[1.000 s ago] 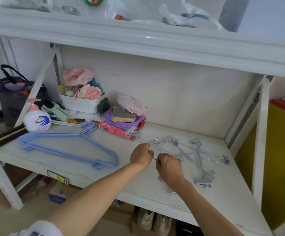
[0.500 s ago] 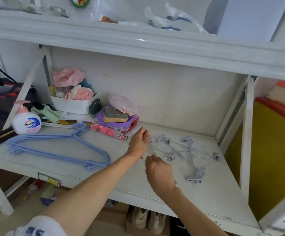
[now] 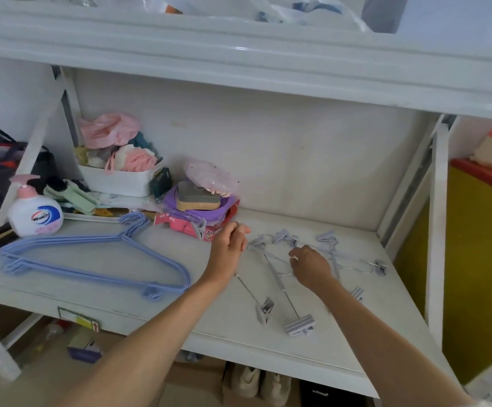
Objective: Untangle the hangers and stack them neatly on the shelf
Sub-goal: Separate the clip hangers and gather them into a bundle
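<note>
On the white shelf [image 3: 127,292], my left hand [image 3: 227,250] grips one clip hanger's wire [image 3: 249,290]; my right hand [image 3: 310,267], fingers curled, rests on the tangled clip hangers [image 3: 331,254], its grip unclear.

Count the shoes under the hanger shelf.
2 shoes: one on the left, one on the right, side by side below the shelf front edge. The shelf may hide more.

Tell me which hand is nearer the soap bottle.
Left. The left hand hangs mid-shelf, well right of the soap bottle; the right hand is farther right still, over the clip hangers.
</note>
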